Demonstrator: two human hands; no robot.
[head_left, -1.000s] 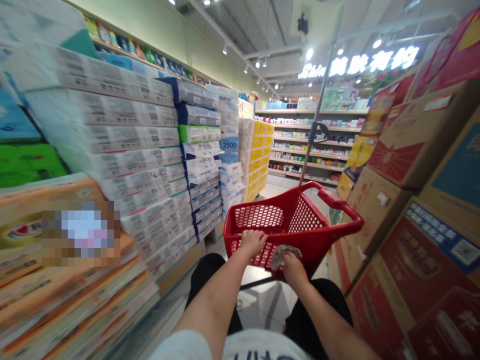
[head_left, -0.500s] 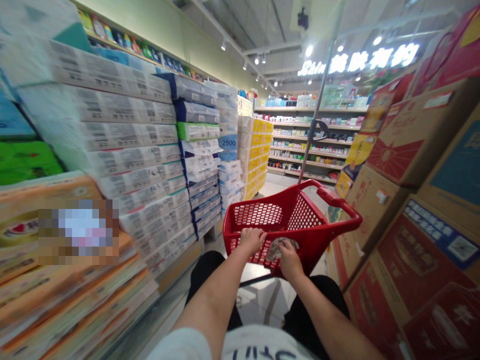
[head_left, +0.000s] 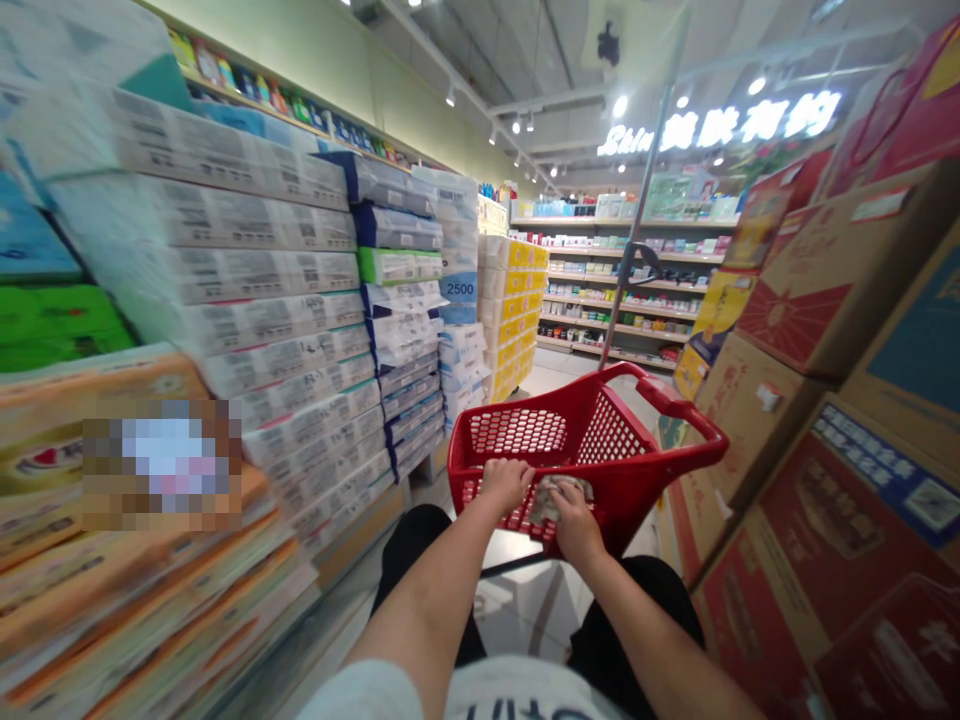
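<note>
A red plastic shopping basket cart (head_left: 645, 470) stands in the aisle in front of me, with nothing visible inside it. My left hand (head_left: 504, 482) is closed over its near rim. Just to the right, my right hand (head_left: 571, 518) presses a crumpled grey cloth (head_left: 546, 497) against the basket's near wall, fingers closed on the cloth. Both forearms reach forward over my dark trousers.
Stacks of packaged tissue and paper goods (head_left: 262, 300) line the left side close by. Cardboard cartons (head_left: 825, 400) are piled high on the right. A narrow tiled floor strip (head_left: 525, 600) runs ahead toward far shelves (head_left: 622, 300) and a slanted metal pole (head_left: 637, 210).
My right hand with the cloth has slid left along the basket's near wall, closer to my left hand. The left hand and the basket stay put.
</note>
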